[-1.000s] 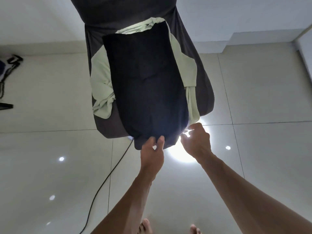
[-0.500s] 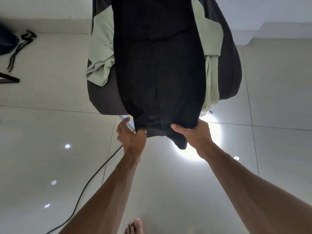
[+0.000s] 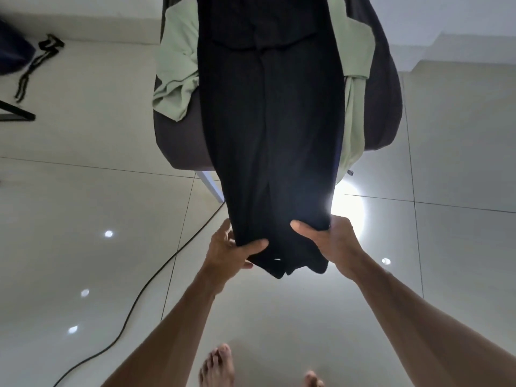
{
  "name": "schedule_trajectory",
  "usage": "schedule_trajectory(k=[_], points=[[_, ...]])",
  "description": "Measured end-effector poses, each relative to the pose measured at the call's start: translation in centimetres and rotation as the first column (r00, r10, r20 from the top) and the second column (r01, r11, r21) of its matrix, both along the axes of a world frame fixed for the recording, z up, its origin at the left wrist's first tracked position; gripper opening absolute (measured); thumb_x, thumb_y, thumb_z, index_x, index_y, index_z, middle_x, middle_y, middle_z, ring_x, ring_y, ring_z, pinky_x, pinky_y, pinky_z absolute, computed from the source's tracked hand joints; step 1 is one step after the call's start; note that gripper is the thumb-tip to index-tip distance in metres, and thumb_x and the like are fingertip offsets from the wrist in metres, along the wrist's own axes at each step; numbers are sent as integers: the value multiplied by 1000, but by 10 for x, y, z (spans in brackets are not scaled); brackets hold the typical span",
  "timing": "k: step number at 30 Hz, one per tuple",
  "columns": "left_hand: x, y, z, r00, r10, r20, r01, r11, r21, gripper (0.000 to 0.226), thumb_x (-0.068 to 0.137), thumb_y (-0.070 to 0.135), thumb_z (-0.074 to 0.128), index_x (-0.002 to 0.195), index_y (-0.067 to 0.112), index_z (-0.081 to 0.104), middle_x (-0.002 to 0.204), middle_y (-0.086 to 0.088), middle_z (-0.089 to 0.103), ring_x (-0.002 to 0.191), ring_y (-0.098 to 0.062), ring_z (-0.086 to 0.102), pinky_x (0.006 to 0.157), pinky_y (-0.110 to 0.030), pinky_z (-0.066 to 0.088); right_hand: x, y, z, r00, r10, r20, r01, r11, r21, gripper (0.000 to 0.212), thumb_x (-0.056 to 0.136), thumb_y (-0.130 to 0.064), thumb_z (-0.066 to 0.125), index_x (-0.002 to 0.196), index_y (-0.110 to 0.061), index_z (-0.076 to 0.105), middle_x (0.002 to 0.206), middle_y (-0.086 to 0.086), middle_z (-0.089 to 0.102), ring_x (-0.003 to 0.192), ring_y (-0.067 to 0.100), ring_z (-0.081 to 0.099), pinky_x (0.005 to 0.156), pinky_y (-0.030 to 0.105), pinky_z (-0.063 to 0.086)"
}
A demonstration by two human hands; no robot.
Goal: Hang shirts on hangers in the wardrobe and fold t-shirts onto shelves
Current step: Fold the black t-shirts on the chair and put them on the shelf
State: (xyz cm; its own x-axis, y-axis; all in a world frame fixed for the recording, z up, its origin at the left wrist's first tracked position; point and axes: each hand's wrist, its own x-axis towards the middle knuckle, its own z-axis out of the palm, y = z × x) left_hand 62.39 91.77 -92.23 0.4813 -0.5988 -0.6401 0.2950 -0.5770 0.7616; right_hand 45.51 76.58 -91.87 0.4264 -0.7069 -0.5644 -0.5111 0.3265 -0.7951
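Left hand (image 3: 231, 251) and right hand (image 3: 328, 241), each closed in a thumb-over pinch on the near hem of a dark shirt (image 3: 270, 129); the left grips the hem's left corner, the right its right corner, and a short flap hangs below between them. From the hands the garment stretches away, draped lengthwise over a pale green garment (image 3: 178, 79) on a grey chair (image 3: 181, 141). No legible writing; a small tag (image 3: 350, 172) at the green hem is too small to read. A black cable (image 3: 156, 277) crosses the tiled floor (image 3: 83, 208).
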Motion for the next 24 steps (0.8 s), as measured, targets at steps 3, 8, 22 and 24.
schedule_trajectory(k=[3,8,22,24], points=[[5,-11,7,1000,-27,-10,26,999,-20,35,82,22,81,114,15,70,102,4,77,99,-20,73,80,-34,60,-7,5,2,999,36,35,-38,996,76,23,80,-32,84,91,-15,73,84,-2,77,81,21,75,71,34,59],[-6,5,20,992,-72,108,74,997,-8,30,89,28,74,115,13,70,102,4,77,98,-17,72,81,-27,58,-22,20,12,999,47,26,-50,987,156,35,79,-40,83,96,-11,73,89,3,78,86,25,75,85,48,60],[-33,49,147,985,31,-169,1,983,185,38,83,23,81,115,7,68,108,-3,76,103,-28,71,94,-50,57,-51,68,134,999,-24,48,9,956,293,26,87,-19,78,111,-17,70,102,-3,77,99,23,72,90,48,59],[-36,51,175,985,20,-169,15,979,201,38,83,22,80,117,7,68,107,-3,76,102,-28,71,93,-50,57,-53,74,161,999,-42,32,30,955,294,23,88,-18,76,111,-17,70,101,-3,77,97,22,72,88,46,60]])
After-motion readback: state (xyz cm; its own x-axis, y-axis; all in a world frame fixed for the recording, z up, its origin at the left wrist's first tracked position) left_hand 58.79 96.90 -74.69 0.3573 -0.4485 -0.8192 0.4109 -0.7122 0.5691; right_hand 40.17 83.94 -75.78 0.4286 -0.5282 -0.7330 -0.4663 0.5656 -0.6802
